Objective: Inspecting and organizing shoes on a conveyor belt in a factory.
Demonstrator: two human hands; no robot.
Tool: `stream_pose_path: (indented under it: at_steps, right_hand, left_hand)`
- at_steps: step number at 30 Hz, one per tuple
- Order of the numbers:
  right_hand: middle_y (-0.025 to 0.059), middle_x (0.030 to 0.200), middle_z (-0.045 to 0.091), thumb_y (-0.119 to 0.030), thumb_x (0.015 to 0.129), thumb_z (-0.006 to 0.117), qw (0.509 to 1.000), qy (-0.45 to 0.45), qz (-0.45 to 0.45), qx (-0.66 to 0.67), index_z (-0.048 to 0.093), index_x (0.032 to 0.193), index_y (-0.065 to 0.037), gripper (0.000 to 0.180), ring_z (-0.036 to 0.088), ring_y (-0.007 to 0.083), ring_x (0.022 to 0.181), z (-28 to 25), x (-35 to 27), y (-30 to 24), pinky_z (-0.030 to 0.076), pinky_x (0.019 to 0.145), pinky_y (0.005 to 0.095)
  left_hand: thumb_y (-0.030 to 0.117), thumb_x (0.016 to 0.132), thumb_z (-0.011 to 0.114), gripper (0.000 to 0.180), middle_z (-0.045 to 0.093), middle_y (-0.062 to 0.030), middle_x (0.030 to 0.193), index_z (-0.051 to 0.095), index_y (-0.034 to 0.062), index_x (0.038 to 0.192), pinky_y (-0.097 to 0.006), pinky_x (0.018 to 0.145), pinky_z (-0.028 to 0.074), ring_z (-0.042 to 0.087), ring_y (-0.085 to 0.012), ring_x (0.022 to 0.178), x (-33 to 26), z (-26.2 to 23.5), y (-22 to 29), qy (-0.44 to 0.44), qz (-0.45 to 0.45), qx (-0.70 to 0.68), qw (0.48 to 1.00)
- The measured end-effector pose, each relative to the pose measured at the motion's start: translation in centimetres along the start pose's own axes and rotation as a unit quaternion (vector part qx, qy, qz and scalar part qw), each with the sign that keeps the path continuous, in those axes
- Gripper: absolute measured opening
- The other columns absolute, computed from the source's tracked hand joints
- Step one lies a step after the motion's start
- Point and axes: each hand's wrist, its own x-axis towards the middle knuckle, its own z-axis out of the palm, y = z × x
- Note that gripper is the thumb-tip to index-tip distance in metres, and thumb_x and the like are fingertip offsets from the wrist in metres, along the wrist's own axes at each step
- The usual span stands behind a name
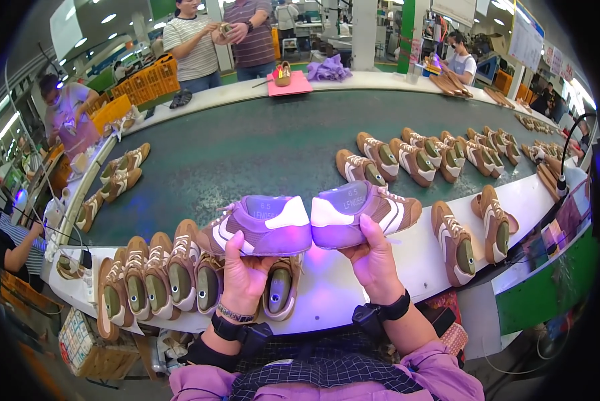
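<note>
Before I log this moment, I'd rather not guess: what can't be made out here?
All in the head view:
Undersides of the left held shoe and right held shoe: facing down, hidden by the shoes themselves.
Toe of the table shoe right of the left wrist: behind the left held shoe.
Person at the left edge: cut off by the dark lens rim.
Stitching on the far-right shoes: too small.

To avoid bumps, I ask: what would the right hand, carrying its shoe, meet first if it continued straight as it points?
Beyond the held shoe, probably the brown shoe behind it on the green surface; height is unclear, so it might pass above.
</note>
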Motion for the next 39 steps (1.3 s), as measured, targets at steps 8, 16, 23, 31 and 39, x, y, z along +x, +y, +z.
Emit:
stream_pose_path:
  at_steps: [8,16,23,31,39]
  right_hand:
    - [0.0114,0.124,0.057,-0.031,0.093,0.056,1.000,0.001,0.001,-0.003,0.046,0.130,-0.003,0.047,0.059,0.0228,0.111,0.1,-0.2,-0.1,0.049,0.095,0.0413]
    - [0.0114,0.124,0.057,-0.030,0.093,0.055,1.000,0.005,0.002,0.003,0.045,0.130,-0.003,0.047,0.058,0.0227,0.112,0.0,-0.3,-0.3,0.050,0.095,0.0409]
    - [0.0118,0.121,0.059,-0.030,0.093,0.055,1.000,0.016,0.006,0.007,0.047,0.128,-0.002,0.045,0.059,0.0222,0.111,-0.3,-0.1,0.0,0.051,0.094,0.0401]
    - [0.0121,0.120,0.059,-0.030,0.093,0.055,0.999,0.032,-0.007,-0.008,0.048,0.127,-0.002,0.045,0.061,0.0222,0.107,-0.8,-0.1,0.5,0.049,0.095,0.0406]
    - [0.0117,0.120,0.058,-0.026,0.090,0.059,0.998,0.019,-0.044,-0.048,0.044,0.130,-0.002,0.049,0.060,0.0225,0.108,-1.1,-0.6,-0.5,0.052,0.090,0.0419]
  left_hand:
    - [0.035,0.084,0.064,0.053,0.060,-0.0097,0.116,0.048,0.0049,0.125,-0.037,0.080,0.060,0.063,-0.0231,0.101,0.1,0.0,-0.2,-0.014,0.001,0.004,1.000]
    - [0.034,0.084,0.064,0.052,0.060,-0.0099,0.116,0.049,0.0052,0.124,-0.038,0.083,0.059,0.063,-0.0234,0.103,0.1,0.2,-0.6,-0.003,0.010,0.006,1.000]
    - [0.033,0.085,0.063,0.051,0.060,-0.0099,0.116,0.049,0.0052,0.125,-0.039,0.084,0.058,0.063,-0.0235,0.103,0.3,0.0,-0.8,-0.006,0.012,0.006,1.000]
    - [0.033,0.085,0.063,0.053,0.058,-0.0098,0.120,0.046,0.0058,0.127,-0.040,0.086,0.057,0.060,-0.0244,0.107,0.3,-0.5,-1.0,-0.009,0.022,0.037,0.999]
    - [0.031,0.084,0.063,0.055,0.057,-0.0095,0.122,0.045,0.0080,0.130,-0.045,0.093,0.052,0.058,-0.0257,0.111,-0.3,0.0,-1.1,-0.020,0.027,0.059,0.998]
